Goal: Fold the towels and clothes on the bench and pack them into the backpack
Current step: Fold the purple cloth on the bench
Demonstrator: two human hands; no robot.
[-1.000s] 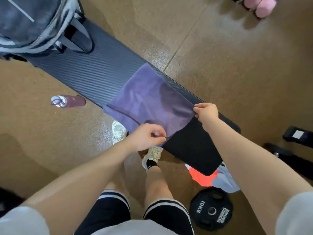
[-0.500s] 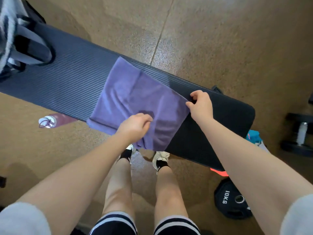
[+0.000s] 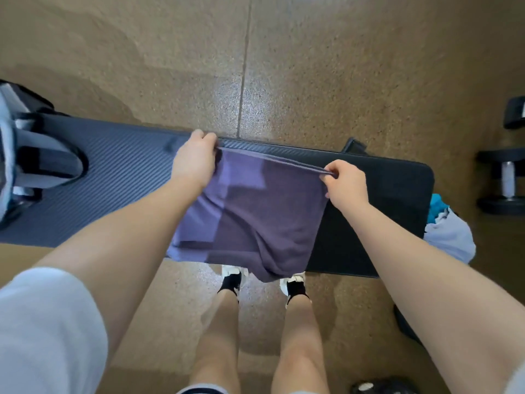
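While both hands grasp the top edge of the purple towel (image 3: 255, 217), the cloth hangs folded over the dark bench (image 3: 113, 177) at the centre of the frame, its lower corner drooping past the near edge above the person's shoes. Left hand (image 3: 194, 160) has fingers curled round the towel's upper left corner at the bench's far edge. Right hand (image 3: 345, 183) pinches the upper right corner; the edge runs taut between them. Backpack (image 3: 20, 163) sits on the bench at the far left of the frame. A pile of clothes (image 3: 447, 231), pale and teal, lies at the bench's right end. Dumbbells (image 3: 505, 180) rest on the floor at the right edge.
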